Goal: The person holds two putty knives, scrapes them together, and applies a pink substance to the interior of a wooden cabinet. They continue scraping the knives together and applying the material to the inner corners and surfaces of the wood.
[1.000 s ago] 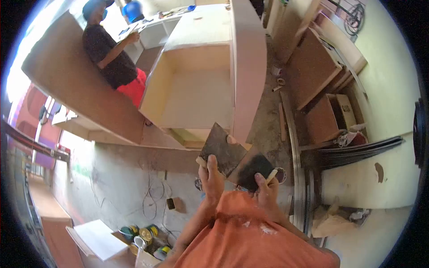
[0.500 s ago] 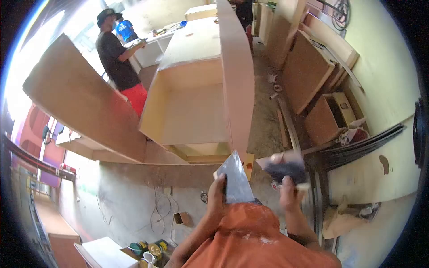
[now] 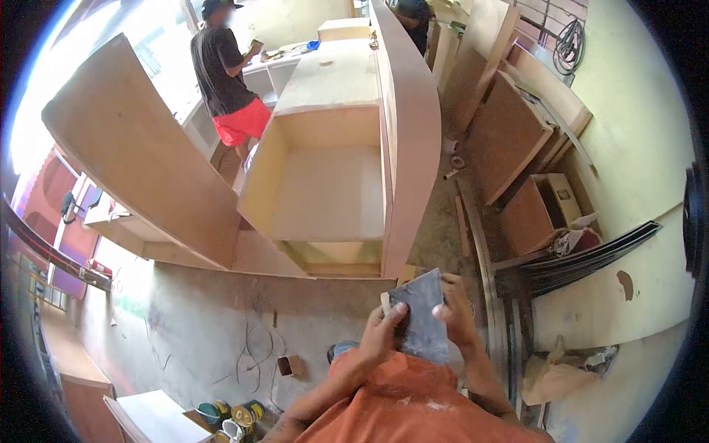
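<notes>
In front of my orange shirt (image 3: pixel 377 402), both hands meet at a thin, flat grey plate (image 3: pixel 427 325) with whitish smears on its face. My left hand (image 3: pixel 380 332) is closed at its left side, thumb pressed on a darker area beside a pale strip (image 3: pixel 385 302). On the opposite edge, my right hand (image 3: pixel 459 314) grips the plate with the thumb in front and the fingers behind. The overlap leaves me unable to tell whether a second, darker plate lies behind the grey one.
An open wooden cabinet (image 3: pixel 325 184) with a tall side panel (image 3: pixel 415 148) stands ahead. Left of it leans a curved panel (image 3: pixel 140 162). A person (image 3: pixel 225 77) in a black shirt stands beyond. Cans (image 3: pixel 247 412) and cables (image 3: pixel 255 354) lie on the floor; boards (image 3: pixel 513 140) lean right.
My hands have come together: the dark piece in my right hand moved left to the grey plate in my left. The person in black has turned away, and my view has shifted slightly.
</notes>
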